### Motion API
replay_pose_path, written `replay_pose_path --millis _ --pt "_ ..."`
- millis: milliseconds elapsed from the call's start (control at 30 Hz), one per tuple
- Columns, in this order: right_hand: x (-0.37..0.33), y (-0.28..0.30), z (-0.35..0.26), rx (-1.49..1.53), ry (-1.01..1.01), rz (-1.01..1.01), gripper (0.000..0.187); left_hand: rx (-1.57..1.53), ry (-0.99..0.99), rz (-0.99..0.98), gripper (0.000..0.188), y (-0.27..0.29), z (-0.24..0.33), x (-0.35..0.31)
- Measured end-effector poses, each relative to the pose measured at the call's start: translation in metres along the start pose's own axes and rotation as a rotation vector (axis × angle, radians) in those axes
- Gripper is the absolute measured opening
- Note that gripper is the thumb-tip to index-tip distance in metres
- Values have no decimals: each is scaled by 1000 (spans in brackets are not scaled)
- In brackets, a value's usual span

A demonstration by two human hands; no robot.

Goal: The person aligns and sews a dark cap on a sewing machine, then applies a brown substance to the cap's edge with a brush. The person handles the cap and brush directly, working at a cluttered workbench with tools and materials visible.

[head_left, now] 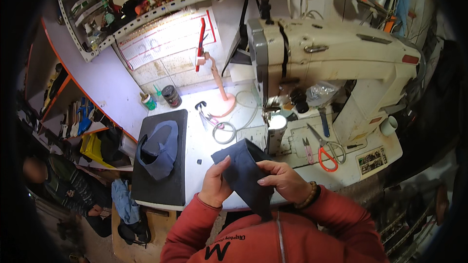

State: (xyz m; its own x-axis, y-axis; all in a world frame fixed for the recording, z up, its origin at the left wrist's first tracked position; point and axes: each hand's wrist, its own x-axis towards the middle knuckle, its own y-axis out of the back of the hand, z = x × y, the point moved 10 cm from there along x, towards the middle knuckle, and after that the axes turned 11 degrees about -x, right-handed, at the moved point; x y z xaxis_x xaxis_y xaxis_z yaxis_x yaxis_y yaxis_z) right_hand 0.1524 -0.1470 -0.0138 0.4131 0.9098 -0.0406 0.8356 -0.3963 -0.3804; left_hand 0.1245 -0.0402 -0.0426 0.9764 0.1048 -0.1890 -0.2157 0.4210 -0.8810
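Observation:
In front of my body I hold a dark blue shoe upper point(243, 170), its open edge folded toward the sewing machine. My left hand point(217, 182) is closed on its left side, thumb on top. At its right edge, my right hand point(282, 180) pinches the material between thumb and fingers. A similar blue shoe upper point(168, 153) rests on a black board point(146, 192) to the left. Just beyond my hands stands a cream post-bed sewing machine point(336, 44), with its lit needle area close to the held upper.
Orange-handled scissors point(327, 159) and thread snips point(308, 152) lie right of the machine's post. Farther back are a grey ring point(224, 133), a pink lamp stand point(222, 87) and a dark jar point(171, 96). A shelf point(146, 19) overhangs the table. Another person point(73, 185) sits at the far left.

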Motion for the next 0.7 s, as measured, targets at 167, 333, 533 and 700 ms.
replay_pose_path --millis 167,333,533,700 --pt "0 24 -5 -43 8 58 39 162 -178 102 26 -13 9 21" --pt "5 57 -5 31 49 140 37 166 -200 139 21 -22 2 47" --pt "12 82 -4 -17 58 205 35 326 -309 105 24 -38 1 74" --pt "8 92 -8 -100 68 259 36 383 -321 187 22 -38 0 84"
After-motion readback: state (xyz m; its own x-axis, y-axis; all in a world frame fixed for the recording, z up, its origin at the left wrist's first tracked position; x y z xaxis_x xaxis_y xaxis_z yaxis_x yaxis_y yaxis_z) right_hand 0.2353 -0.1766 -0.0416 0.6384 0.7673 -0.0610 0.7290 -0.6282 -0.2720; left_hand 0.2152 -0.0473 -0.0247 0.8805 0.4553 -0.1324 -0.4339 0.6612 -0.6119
